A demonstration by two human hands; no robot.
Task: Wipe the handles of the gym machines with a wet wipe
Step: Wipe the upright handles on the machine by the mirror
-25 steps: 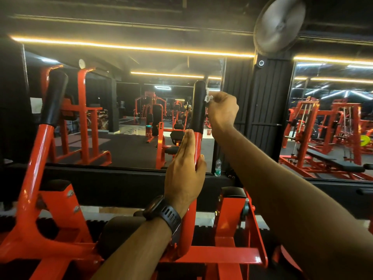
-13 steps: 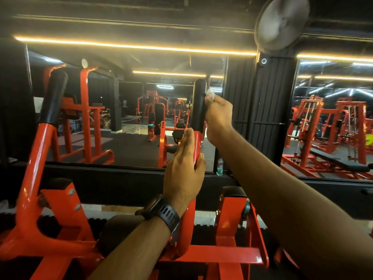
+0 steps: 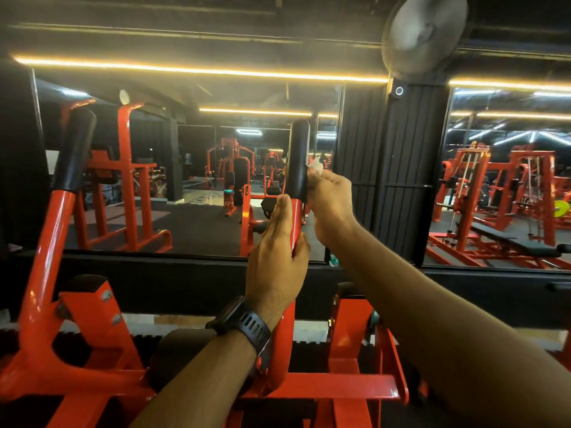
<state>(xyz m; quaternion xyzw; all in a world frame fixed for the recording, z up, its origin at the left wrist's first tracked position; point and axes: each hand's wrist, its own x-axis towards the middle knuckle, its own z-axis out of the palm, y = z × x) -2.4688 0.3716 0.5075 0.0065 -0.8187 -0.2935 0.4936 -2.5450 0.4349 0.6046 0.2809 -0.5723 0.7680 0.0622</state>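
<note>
Up high, the right hand (image 3: pixel 330 205) pinches the limp wet wipe (image 3: pixel 316 166) against the black handle (image 3: pixel 298 159), low on its side; the left hand (image 3: pixel 278 242) clasps the red post (image 3: pixel 295 220) beneath. Soft and slippery, the wipe likely needs bunching firmly.

Yellow light strips (image 3: pixel 197 70) glow above mirrored walls (image 3: pixel 191 230).

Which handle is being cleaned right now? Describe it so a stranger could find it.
In front of the big wall mirror stands a red machine with two upright arms capped by black grips. It is the right black grip, mid-view. Unlike the left black grip, it has the right hand pinching a white wet wipe against its side.
</note>
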